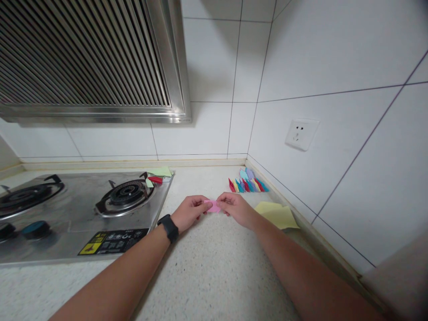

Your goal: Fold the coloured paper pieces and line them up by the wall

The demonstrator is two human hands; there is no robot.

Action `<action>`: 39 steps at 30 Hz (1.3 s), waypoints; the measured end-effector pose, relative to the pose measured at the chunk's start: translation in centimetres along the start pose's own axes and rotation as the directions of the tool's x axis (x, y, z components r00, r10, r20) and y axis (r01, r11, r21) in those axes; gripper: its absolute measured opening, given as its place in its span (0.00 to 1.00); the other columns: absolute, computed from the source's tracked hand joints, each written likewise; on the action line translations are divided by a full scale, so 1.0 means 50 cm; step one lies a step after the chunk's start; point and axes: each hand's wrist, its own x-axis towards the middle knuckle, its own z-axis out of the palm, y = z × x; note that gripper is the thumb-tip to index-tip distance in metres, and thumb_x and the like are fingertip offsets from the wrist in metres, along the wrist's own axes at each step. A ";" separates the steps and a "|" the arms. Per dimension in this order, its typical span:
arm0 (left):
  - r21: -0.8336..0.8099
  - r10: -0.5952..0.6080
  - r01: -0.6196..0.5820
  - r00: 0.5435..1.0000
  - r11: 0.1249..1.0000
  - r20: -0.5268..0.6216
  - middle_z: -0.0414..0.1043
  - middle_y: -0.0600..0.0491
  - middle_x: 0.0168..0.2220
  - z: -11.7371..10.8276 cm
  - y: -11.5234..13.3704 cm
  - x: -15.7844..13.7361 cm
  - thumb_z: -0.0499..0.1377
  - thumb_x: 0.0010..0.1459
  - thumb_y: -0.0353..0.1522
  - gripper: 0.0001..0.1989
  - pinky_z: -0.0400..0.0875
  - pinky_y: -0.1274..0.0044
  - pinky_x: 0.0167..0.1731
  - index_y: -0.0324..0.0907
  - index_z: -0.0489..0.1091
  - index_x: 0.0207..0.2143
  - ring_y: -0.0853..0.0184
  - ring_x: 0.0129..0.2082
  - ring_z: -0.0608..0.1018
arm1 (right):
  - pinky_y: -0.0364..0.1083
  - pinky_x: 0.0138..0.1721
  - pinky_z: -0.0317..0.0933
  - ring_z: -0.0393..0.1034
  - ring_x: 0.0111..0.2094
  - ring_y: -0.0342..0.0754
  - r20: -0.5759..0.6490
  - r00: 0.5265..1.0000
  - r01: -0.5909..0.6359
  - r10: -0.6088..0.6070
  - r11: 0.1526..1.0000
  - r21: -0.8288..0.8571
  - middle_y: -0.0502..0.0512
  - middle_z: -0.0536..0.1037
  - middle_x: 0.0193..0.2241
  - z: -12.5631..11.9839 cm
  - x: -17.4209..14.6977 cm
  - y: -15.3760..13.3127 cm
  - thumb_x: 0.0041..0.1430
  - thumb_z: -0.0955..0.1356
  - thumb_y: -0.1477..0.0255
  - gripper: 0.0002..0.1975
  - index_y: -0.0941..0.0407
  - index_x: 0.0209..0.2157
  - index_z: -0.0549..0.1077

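At frame centre, the left hand [190, 211] and right hand [234, 207] are pinching a small pink paper [214, 206] between closed fingertips, mid-fold. A row of finished folded pieces [248, 184] is lying behind; yellow sheets [277, 214] are waiting unfolded at right.
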 end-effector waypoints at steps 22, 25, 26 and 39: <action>-0.036 0.013 -0.012 1.000 0.999 0.020 0.67 0.55 0.23 -0.007 -0.014 0.007 0.63 0.53 0.44 0.18 0.59 0.80 0.26 0.36 0.75 0.31 0.73 0.23 0.65 | 0.42 0.27 0.51 0.57 0.22 0.41 -0.045 0.999 0.026 -0.031 0.995 -0.098 0.46 0.68 0.21 -0.006 0.004 -0.005 0.56 0.68 0.63 0.10 0.57 0.30 0.74; -0.045 -0.011 0.012 1.000 0.999 0.014 0.67 0.55 0.24 -0.004 -0.010 0.007 0.63 0.52 0.45 0.19 0.59 0.81 0.24 0.35 0.75 0.32 0.74 0.22 0.64 | 0.42 0.25 0.50 0.55 0.21 0.40 -0.018 1.000 0.002 -0.003 0.998 -0.070 0.45 0.65 0.19 -0.009 0.005 0.005 0.56 0.68 0.62 0.11 0.57 0.31 0.73; -0.049 -0.026 0.027 1.000 0.998 0.016 0.67 0.55 0.24 -0.003 -0.009 0.006 0.63 0.52 0.45 0.19 0.58 0.81 0.23 0.36 0.75 0.32 0.75 0.21 0.64 | 0.42 0.24 0.49 0.55 0.21 0.40 -0.013 1.000 -0.008 0.007 0.998 -0.059 0.44 0.64 0.19 -0.010 0.006 0.009 0.56 0.68 0.62 0.12 0.57 0.31 0.73; -0.045 -0.045 0.046 0.999 0.998 0.015 0.67 0.56 0.23 -0.003 -0.022 0.007 0.65 0.49 0.45 0.20 0.57 0.81 0.20 0.36 0.74 0.32 0.76 0.19 0.64 | 0.41 0.24 0.50 0.59 0.24 0.40 0.017 1.000 -0.012 0.012 1.000 -0.016 0.47 0.69 0.23 0.001 -0.003 -0.005 0.55 0.69 0.59 0.15 0.58 0.33 0.73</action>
